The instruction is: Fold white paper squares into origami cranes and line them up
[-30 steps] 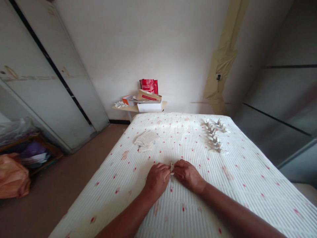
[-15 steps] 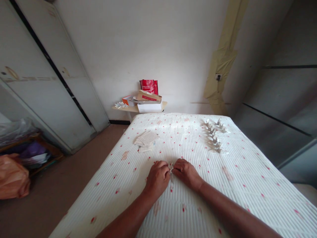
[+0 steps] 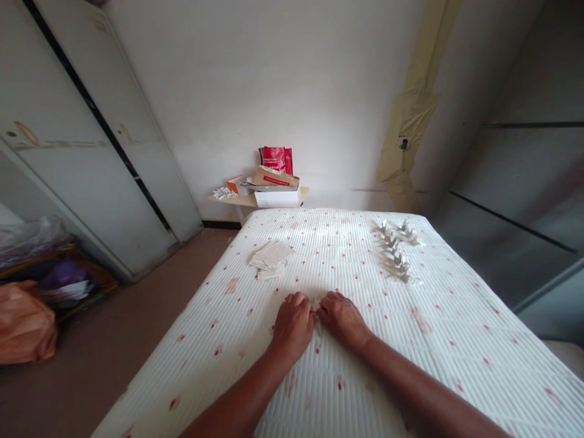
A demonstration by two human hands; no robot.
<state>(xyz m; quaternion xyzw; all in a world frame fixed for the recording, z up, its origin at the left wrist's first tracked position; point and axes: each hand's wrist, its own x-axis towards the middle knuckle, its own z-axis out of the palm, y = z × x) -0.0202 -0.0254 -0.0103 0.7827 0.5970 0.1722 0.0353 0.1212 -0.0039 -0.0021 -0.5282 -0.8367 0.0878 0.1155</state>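
Close together over the middle of the bed, my left hand [image 3: 294,322] and my right hand [image 3: 343,317] both pinch a small folded piece of paper [image 3: 317,306]. Most of the paper is covered by the fingers, so its exact shape cannot be made out. Up and to the left of my hands lies a loose stack of printed paper sheets [image 3: 272,258]. Several folded paper cranes [image 3: 393,252] stand in a cluster on the right side of the bed. Everything rests on a white ribbed bedcover [image 3: 337,389] with red dots.
Behind the bed a small table [image 3: 246,200] carries a white box [image 3: 277,198], cardboard, a red bag [image 3: 274,159] and a pile of small white pieces [image 3: 224,193]. A cabinet [image 3: 104,146] stands left, above an orange bag [image 3: 25,322]. A socket [image 3: 404,143] is on the wall.
My fingers have shifted slightly and close more tightly around the paper, so less of it shows. My left hand has turned a little. The stack and the cranes stay where they were.
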